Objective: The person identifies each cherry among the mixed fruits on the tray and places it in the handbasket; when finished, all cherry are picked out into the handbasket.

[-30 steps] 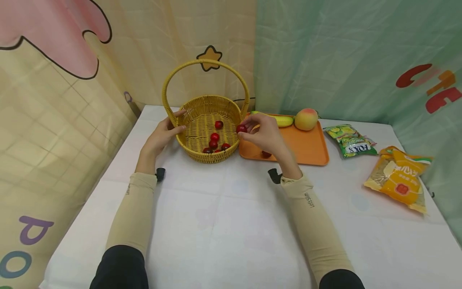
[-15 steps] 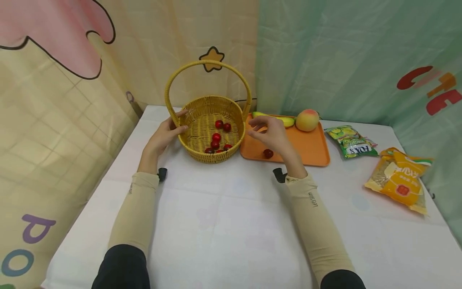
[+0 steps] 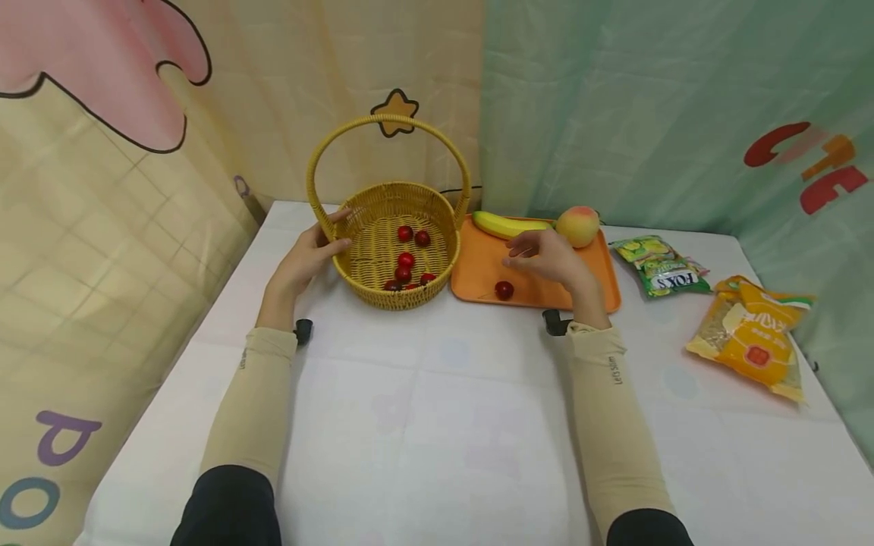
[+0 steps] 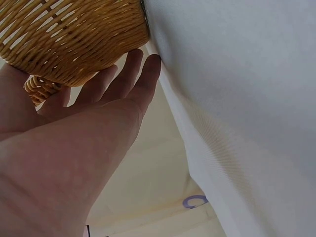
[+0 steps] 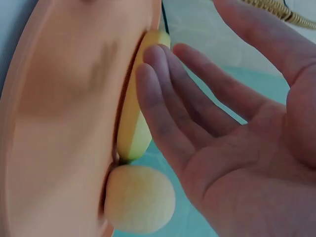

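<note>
A yellow wicker basket [image 3: 351, 282] with a tall arched handle stands at the back left, with several red cherries [image 3: 403, 274] inside. My left hand [image 3: 303, 258] holds its left side by the foot of the handle, thumb and forefinger reaching over the rim; the other fingers lie against the outer wall in the left wrist view. Over an orange tray [image 3: 471, 262] hovers my right hand [image 3: 546, 258], fingers loosely bent and holding nothing. One cherry [image 3: 504, 290] lies near the tray's front edge, left of that hand. A banana [image 5: 133, 118] and a peach [image 5: 140, 199] sit along the tray's back.
Right of the tray lie a green snack bag [image 3: 665, 267] and an orange-and-clear grain bag [image 3: 754, 337]. A white cloth [image 3: 423, 425] covers the table. Printed curtains [image 3: 608, 98] hang close behind and at both sides.
My right hand has let go of a cherry, which now lies in the basket, then moved right over the tray. My left hand has stayed on the basket.
</note>
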Motion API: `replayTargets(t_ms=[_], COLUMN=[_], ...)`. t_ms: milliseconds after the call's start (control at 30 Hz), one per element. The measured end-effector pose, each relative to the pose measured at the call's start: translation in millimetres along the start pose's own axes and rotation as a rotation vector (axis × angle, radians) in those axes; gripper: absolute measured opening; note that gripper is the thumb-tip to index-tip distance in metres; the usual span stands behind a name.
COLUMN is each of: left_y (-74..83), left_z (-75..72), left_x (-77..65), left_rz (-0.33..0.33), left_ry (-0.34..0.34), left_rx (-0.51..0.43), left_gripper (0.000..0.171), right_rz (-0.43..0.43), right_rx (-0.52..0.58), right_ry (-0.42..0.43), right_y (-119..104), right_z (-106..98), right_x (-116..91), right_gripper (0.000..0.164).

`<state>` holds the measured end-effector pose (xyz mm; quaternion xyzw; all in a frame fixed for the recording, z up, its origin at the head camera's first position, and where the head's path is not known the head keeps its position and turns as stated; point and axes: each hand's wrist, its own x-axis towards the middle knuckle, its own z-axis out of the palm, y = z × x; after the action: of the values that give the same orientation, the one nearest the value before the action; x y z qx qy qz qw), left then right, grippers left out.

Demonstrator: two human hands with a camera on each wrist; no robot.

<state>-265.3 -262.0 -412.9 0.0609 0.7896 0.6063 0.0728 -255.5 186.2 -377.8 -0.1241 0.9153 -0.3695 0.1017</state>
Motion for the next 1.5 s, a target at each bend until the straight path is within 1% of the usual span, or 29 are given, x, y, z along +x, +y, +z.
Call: replayTargets(t_ms=[200,333,467,633,733,833,967,1033,1167,1267,1333,1400,1500], left_y=[0.3,0.8,1.3,3.1,3.5,2.7,1.6,1.4,1.1,1.6,1.8,1.3,-0.1], left_z=[-0.8,-1.0,-0.3,0.1,0.1,-0.2,-0.2,0.0,0.7,1.2,1.3,0.7,-0.6], left_x=[-2.0,-1.2,-0.9,0.5,1.0,0.6,-0.6,-1.3,-3.1,-2.6,-2.0,-1.4,-2.6], left_rz=[-0.007,-0.007,-0.005,-0.010,-0.008,-0.012,-0.010,0.000,0.003,0.003,0.008,0.011,0.003], left_ry=[-0.002,-0.004,-0.003,-0.002,-0.004,-0.004,-0.002,-0.003,0.002,0.005,0.004,0.000,0.005], left_rx=[0.008,0.005,0.007,0.018,0.013,0.008,0.005,0.006,0.003,-0.003,-0.008,-0.009,-0.004], left_gripper=[0.065,0.065,0.064,0.064,0.064,0.065,0.065,0.065,0.064,0.064,0.064,0.064,0.064], right_rz=[0.021,0.016,0.004,0.007,0.019,0.027,0.008,-0.003,-0.037,-0.060,-0.078,-0.092,-0.137], right_rx=[-0.004,0.003,-0.008,-0.013,-0.014,-0.040,-0.089,-0.099,-0.102,-0.069,-0.045,-0.025,0.012], right_ry=[-0.147,-0.211,-0.230,-0.262,-0.280,-0.305,-0.339,-0.342,-0.324,-0.275,-0.216,-0.140,-0.028], right_y=[13.8,15.8,15.5,12.7,8.1,2.1,-5.4,-6.3,-3.5,0.1,2.3,2.2,-2.9], right_z=[-5.1,-6.3,-6.1,-4.7,-0.1,7.6,15.6,17.3,17.0,14.0,10.9,7.9,7.4], right_x=[-2.6,-2.9,-3.0,-3.5,-2.4,0.5,4.1,5.5,7.2,6.8,6.0,4.4,3.8], right_gripper=[0.044,0.044,0.044,0.038,0.033,0.029,0.027,0.027,0.026,0.026,0.027,0.028,0.029])
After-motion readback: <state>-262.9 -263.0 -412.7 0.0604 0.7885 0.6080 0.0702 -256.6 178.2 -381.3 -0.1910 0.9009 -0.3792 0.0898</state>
